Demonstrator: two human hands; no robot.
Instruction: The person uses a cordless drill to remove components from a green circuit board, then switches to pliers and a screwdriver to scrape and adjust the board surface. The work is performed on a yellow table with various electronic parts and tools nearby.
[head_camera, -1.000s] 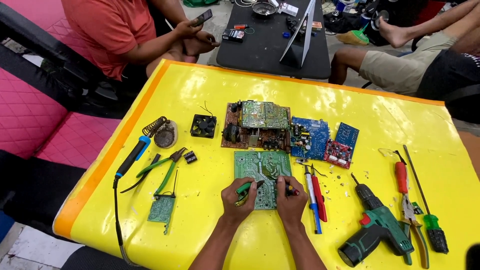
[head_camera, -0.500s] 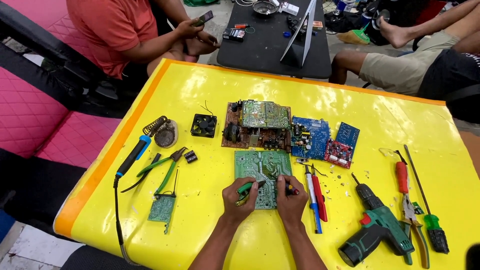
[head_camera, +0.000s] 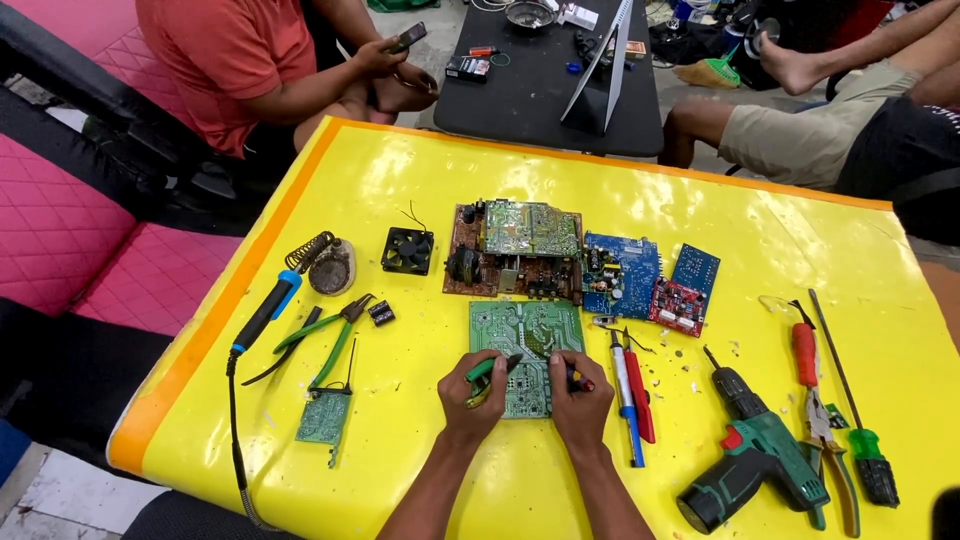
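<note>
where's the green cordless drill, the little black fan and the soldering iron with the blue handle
green cordless drill (head_camera: 762, 462): head view, on its green body
black fan (head_camera: 408, 250): head view, on the fan's hub
soldering iron (head_camera: 268, 310): head view, on the blue handle

almost nothing has changed: your left hand (head_camera: 478, 392) has kept its grip on the green-handled tool (head_camera: 490, 368) and your right hand (head_camera: 580, 398) has only edged a touch along the lower edge of the green circuit board (head_camera: 530, 335).
</note>
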